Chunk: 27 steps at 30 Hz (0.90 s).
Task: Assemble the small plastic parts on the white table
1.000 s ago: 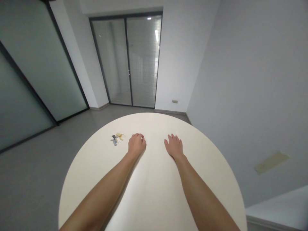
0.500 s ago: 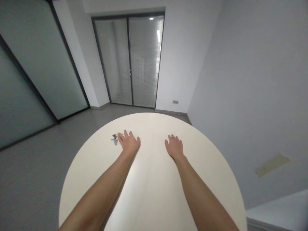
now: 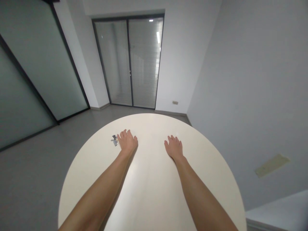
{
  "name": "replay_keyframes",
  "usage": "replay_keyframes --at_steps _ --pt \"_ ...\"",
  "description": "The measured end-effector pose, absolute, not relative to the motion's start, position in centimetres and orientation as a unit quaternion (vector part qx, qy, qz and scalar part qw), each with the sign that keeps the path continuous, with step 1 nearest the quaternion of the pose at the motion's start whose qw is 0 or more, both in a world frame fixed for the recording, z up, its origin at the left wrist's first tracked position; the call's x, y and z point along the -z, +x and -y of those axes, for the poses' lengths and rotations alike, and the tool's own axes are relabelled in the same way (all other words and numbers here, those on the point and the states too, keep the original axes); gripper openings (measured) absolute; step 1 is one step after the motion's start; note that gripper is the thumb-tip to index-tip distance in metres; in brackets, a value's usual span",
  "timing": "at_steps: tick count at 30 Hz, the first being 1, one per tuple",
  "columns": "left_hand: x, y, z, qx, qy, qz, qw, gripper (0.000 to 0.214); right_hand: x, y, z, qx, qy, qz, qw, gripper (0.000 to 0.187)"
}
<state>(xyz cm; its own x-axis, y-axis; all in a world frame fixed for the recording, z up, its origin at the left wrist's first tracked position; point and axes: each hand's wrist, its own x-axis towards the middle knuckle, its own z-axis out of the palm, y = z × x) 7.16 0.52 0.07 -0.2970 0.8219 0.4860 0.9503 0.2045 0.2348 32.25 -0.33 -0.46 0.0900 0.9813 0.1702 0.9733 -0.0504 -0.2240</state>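
The small items (image 3: pixel 114 140) look metal, the tabletop (image 3: pixel 149 125) smooth and matt.

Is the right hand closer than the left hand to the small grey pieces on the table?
No, the left hand lies just beside the small grey pieces, while the right hand rests farther across the round white table.

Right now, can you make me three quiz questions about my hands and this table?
1. Which hand is nearest the small grey pieces?
A left hand
B right hand
C neither

2. What colour is the round table?
A cream
B black
C red

3. How are the right hand's fingers?
A curled into a fist
B open and spread
C wrapped around a cup

Answers:
1 A: it lies right beside them.
2 A: its top looks cream.
3 B: they lie apart, holding nothing.
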Motion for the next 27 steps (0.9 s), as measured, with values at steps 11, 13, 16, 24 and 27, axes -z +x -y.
replay_keyframes --at_steps 11,13,16,24,27 --pt "-0.9 4.5 -1.0 0.185 -0.605 0.769 0.088 0.036 0.4 32.2 0.4 -0.014 -0.730 0.671 0.127 0.055" --pt "-0.9 4.1 -1.2 0.183 -0.602 0.772 0.087 0.036 0.3 32.2 0.5 -0.014 -0.731 0.671 0.123 0.054" --pt "-0.8 3.6 -1.4 0.204 -0.590 0.777 0.081 0.036 0.2 32.1 0.5 -0.014 -0.730 0.671 0.126 0.054" --pt "-0.6 3.6 -1.6 0.283 -0.581 0.760 0.071 0.042 0.5 32.4 0.4 -0.014 -0.725 0.674 0.139 0.054" --pt "-0.4 4.7 -1.7 0.329 -0.616 0.714 0.051 0.042 0.6 32.5 0.4 -0.009 -0.724 0.676 0.142 0.053"
